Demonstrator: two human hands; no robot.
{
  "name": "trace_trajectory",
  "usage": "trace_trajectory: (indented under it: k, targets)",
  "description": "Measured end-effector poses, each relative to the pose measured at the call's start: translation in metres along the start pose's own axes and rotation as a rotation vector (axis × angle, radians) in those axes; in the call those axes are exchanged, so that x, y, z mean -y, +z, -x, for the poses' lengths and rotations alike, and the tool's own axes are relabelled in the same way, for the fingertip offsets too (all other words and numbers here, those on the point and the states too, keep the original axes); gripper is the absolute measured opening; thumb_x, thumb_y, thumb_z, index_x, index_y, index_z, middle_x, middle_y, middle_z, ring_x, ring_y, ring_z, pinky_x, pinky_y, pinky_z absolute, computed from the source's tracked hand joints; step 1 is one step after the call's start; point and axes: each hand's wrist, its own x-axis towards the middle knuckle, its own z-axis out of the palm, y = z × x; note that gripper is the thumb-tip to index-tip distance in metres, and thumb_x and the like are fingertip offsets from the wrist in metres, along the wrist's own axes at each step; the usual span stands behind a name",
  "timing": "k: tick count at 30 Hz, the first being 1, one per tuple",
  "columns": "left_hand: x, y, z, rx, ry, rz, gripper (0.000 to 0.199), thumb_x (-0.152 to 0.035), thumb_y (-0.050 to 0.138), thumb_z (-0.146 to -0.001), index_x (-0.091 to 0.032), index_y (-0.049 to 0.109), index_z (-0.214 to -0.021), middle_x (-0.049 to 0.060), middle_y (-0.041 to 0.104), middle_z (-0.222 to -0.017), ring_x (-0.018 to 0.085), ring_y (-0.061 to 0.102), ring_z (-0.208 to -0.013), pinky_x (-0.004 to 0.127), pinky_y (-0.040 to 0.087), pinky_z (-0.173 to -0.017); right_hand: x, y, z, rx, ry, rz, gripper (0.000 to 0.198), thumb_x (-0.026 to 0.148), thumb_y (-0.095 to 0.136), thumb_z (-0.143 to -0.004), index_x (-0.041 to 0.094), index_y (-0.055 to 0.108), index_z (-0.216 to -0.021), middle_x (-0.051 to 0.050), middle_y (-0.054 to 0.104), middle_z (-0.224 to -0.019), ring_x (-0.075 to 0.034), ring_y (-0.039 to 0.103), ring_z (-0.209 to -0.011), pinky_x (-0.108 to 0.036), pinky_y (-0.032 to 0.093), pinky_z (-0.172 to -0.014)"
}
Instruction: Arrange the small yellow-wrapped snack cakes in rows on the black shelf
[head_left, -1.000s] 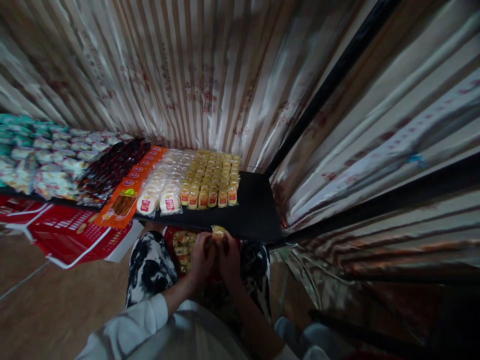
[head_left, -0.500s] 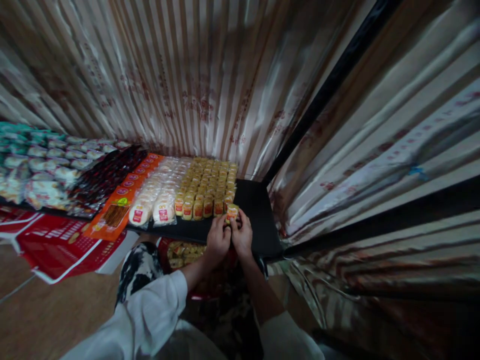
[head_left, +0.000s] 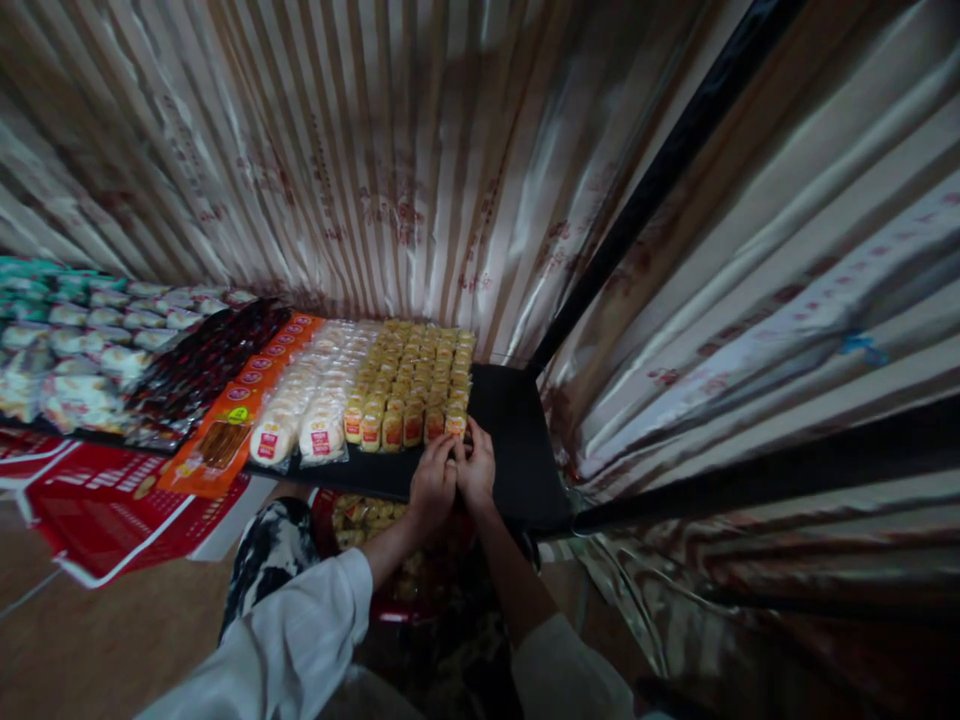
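At the front of the rightmost row, a small yellow wrapped pastry (head_left: 455, 423) stands upright with its orange label facing me. My left hand (head_left: 433, 485) has its fingertips closed against the lower left of the wrapper. On the other side, my right hand (head_left: 476, 467) pinches its lower right, and the two thumbs nearly meet. Behind and to the left are tight rows of matching wrapped pastries (head_left: 409, 375). All of them rest on a black shelf (head_left: 517, 430).
Farther left lie white round packaged cakes (head_left: 322, 435), orange snack packets (head_left: 225, 440), dark shiny packets (head_left: 202, 370) and white-and-green packets (head_left: 82, 350). Below the shelf is a red container (head_left: 401, 612) holding more wrapped pieces. A striped curtain (head_left: 420, 150) hangs behind; a black post (head_left: 600, 270) rises at right.
Both hands have carried the wrapped pastry slightly left and against the front of the rightmost row, where it now stands in line with its neighbours. The view has shifted slightly.
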Motion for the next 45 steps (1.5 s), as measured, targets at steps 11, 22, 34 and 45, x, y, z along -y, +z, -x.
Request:
trace_trajectory:
  k: [11, 22, 34, 45]
  targets:
    - [0.017, 0.009, 0.0, -0.008, 0.055, -0.068, 0.046, -0.009, 0.032, -0.08, -0.012, 0.053, -0.121, 0.011, 0.052, -0.129, 0.017, 0.044, -0.122, 0.037, 0.033, -0.109, -0.007, 0.005, 0.005, 0.002, 0.017, 0.07, 0.044, 0.035, 0.042, -0.082, 0.017, 0.054, -0.12, -0.012, 0.057, -0.106, -0.022, 0.057, -0.091, -0.036, 0.049, -0.081]
    - [0.025, 0.015, 0.002, 0.001, 0.059, -0.064, 0.048, -0.011, 0.03, -0.082, -0.011, 0.048, -0.126, 0.012, 0.048, -0.134, 0.017, 0.04, -0.127, 0.038, 0.03, -0.111, -0.001, 0.006, 0.006, -0.031, 0.063, -0.016, 0.043, 0.037, 0.046, -0.081, 0.016, 0.05, -0.118, -0.012, 0.057, -0.108, -0.02, 0.058, -0.092, -0.033, 0.053, -0.075]
    - [0.011, -0.018, 0.024, -0.007, 0.063, -0.053, 0.038, -0.012, 0.033, -0.082, -0.015, 0.055, -0.113, 0.01, 0.057, -0.119, 0.017, 0.05, -0.113, 0.033, 0.04, -0.101, 0.017, -0.003, 0.028, -0.069, 0.062, 0.01, 0.049, 0.041, 0.047, -0.08, 0.011, 0.049, -0.12, -0.017, 0.054, -0.115, -0.022, 0.054, -0.101, -0.032, 0.052, -0.072]
    - [0.06, -0.048, 0.1, 0.231, -0.101, -0.231, 0.029, -0.014, 0.033, -0.084, -0.016, 0.061, -0.089, 0.007, 0.063, -0.09, 0.016, 0.057, -0.089, 0.029, 0.044, -0.086, 0.023, 0.002, 0.129, 0.31, 0.045, 0.12, 0.036, 0.036, 0.032, -0.09, 0.017, 0.062, -0.093, -0.009, 0.068, -0.095, -0.019, 0.062, -0.092, -0.03, 0.045, -0.084]
